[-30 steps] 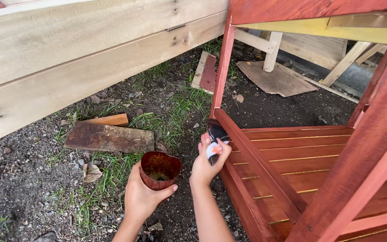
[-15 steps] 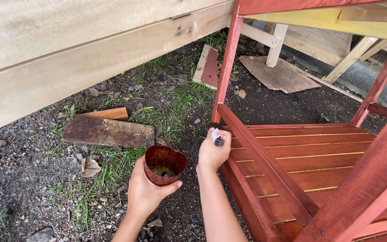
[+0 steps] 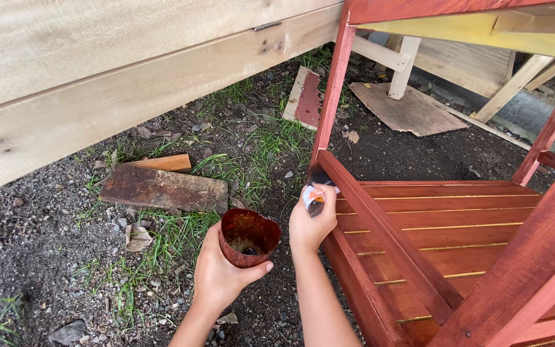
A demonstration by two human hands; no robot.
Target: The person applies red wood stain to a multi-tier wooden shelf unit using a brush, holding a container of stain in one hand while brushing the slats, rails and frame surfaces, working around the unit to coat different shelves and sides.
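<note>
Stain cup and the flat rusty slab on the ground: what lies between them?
In the head view, only grass and a dry leaf lie between the cup, held in the left hand, and the slab.

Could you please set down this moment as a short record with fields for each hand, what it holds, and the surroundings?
left hand: left hand grips a stained cup from the side, a little dark liquid at the bottom
right hand: right hand holds a paintbrush, bristles against the diagonal rail
furniture: red-stained wooden frame with a slatted shelf
ground: dirt and grass, with a weathered board and a small wood offcut
background: pale wooden planks at upper left
</note>
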